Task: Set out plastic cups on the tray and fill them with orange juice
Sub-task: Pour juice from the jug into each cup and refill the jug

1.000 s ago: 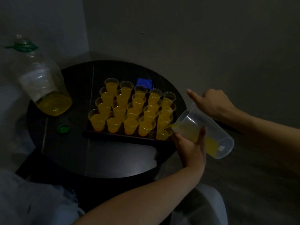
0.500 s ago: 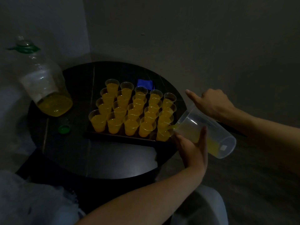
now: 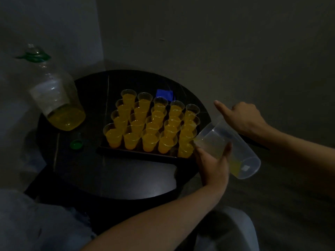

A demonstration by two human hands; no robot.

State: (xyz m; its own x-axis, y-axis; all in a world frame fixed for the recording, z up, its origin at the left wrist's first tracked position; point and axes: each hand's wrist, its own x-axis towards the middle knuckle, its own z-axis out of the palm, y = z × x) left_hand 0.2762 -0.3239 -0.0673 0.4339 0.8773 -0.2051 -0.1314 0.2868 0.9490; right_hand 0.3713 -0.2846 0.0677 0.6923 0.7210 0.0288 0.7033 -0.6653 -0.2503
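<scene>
Head view: both hands tip a clear jug over the corner cup.

Left hand [image 3: 213,161] cups the jug [image 3: 228,147] from below near its mouth; right hand [image 3: 242,117] grips its handle side from above, forefinger out. The jug's lip touches the cup [image 3: 185,148] at the tray's [image 3: 137,153] near right corner. Left of the tray lie a green cap [image 3: 76,143] and a big bottle [image 3: 54,95].

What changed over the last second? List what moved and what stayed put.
Very little moved. The clear jug is tipped a bit further, its base raised and the juice inside lower, spout over the near-right cup. The left hand still steadies the jug from below, the right hand still holds its far side. Nothing was taken or let go. The tray, bottle and green cap stayed put.
</scene>
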